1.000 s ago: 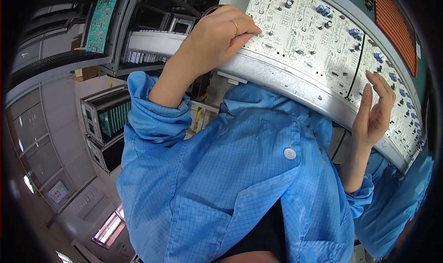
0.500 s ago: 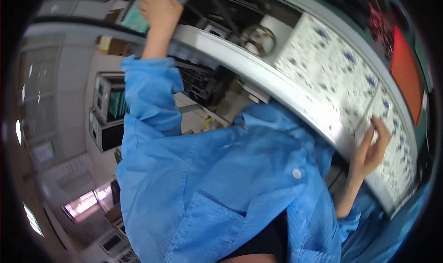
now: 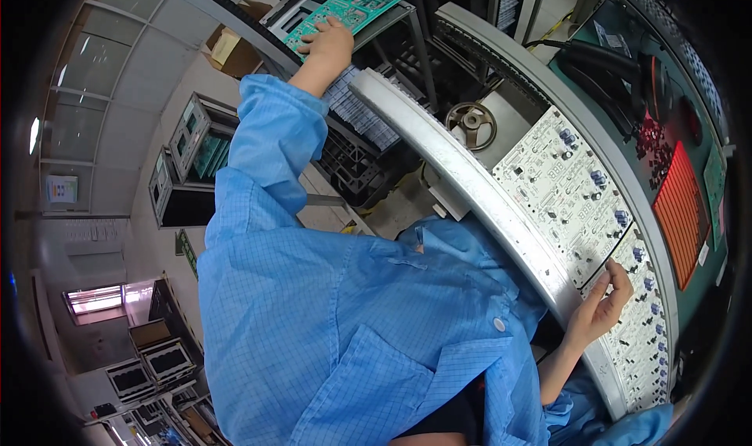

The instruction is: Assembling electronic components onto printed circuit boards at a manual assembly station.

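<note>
My left hand reaches out at the upper left and rests on a green circuit board, its fingers spread over the near edge. That board lies tilted on a dark frame. On the right, my right hand hovers over a row of white circuit boards, half curled, with thumb and index finger slightly apart and nothing visible between them. Its fingertips are near the dark gap between one white circuit board and another white circuit board. Both carry blue and black components. Whether the fingertips touch a board I cannot tell.
A curved metal rail borders the white boards, with a handwheel beside them. Beyond lie an orange-red ribbed tray, small dark-red parts and a black handheld tool on a green mat. Cardboard boxes stand at left.
The view has shifted and sharpened, showing more of the green board. My left hand stays on it. My right hand stays by the gap between the white boards, its thumb and index finger closer together.
</note>
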Demonstrator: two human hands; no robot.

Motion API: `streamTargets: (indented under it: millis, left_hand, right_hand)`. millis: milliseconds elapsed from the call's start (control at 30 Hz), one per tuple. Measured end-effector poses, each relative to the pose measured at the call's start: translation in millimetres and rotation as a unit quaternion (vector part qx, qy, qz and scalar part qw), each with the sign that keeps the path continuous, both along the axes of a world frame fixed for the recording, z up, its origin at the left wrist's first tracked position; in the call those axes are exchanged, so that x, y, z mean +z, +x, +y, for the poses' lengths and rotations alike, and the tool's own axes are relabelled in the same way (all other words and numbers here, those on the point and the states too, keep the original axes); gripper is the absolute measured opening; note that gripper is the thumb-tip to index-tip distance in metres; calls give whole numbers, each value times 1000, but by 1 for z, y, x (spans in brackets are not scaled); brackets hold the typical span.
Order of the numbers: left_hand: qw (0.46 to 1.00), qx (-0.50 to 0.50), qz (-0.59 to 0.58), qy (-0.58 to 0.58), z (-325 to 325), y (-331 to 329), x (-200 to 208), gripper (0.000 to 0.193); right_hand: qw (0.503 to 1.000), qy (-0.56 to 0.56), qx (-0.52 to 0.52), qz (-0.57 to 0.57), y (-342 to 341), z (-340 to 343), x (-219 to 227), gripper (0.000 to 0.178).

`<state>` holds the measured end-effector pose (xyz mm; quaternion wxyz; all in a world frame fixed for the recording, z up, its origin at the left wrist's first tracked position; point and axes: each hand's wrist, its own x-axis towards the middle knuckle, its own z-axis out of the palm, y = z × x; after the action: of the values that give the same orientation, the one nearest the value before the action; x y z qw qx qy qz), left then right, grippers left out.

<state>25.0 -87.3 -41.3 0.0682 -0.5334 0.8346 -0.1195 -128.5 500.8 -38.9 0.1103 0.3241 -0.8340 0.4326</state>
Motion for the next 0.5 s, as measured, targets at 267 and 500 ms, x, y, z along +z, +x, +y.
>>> streamTargets:
  millis: [267,500]
  left_hand:
    - [995,21,39,91,47,-14,20,79]
    - [994,24,49,96,88,-19,24,80]
  right_hand:
    - [998,-43,3,-45,-1,2,-4,24]
    - [988,-99,-6,-116,-2,1,-7,24]
